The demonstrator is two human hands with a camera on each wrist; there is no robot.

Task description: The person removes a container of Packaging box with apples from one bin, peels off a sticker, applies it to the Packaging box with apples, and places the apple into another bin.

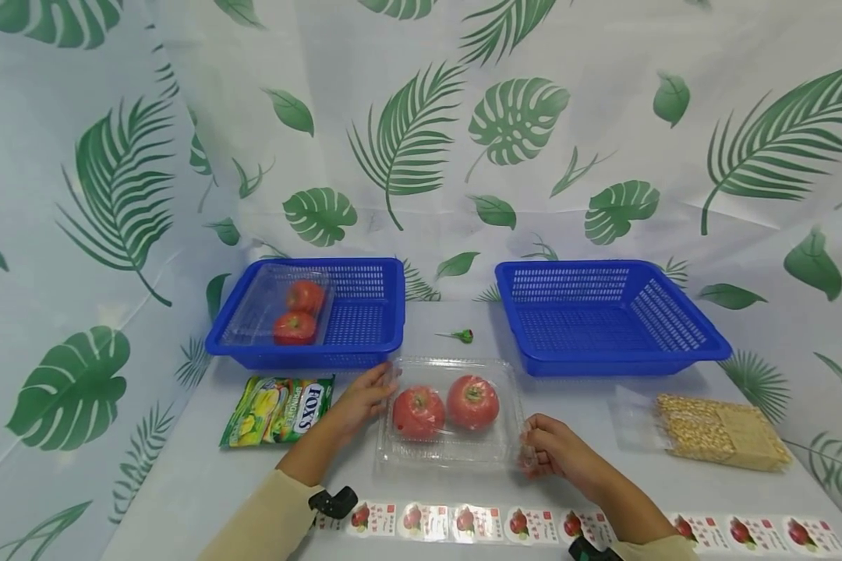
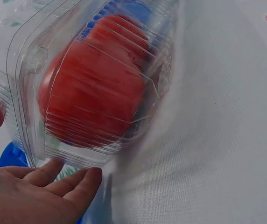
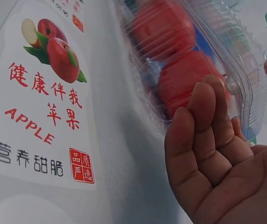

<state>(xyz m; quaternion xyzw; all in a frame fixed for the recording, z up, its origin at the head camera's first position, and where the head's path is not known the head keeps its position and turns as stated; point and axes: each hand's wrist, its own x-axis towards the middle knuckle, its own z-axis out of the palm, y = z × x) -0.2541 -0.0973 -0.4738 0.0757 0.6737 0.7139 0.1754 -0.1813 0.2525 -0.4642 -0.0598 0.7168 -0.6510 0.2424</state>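
Note:
A clear plastic clamshell box [image 1: 456, 453] with two red apples [image 1: 419, 413] inside lies on the white table in front of me, its lid closed. My left hand [image 1: 361, 401] holds it by the left end, with the thumb at the lid's rim and the fingers [image 2: 80, 186] along the lower edge. At the opposite end my right hand [image 1: 554, 448] grips the near right corner. In the right wrist view its bent fingers [image 3: 201, 107] lie against the box's side, and the thumb is by the lid's edge.
Another apple box [image 1: 252, 312] sits in the left blue basket [image 1: 309, 360]; the right blue basket [image 1: 613, 366] stands opposite. A Fox's candy bag [image 1: 281, 411], a bag of yellow kernels [image 1: 723, 428] and a small green item [image 1: 465, 336] lie around. Apple stickers [image 1: 477, 523] run along the front.

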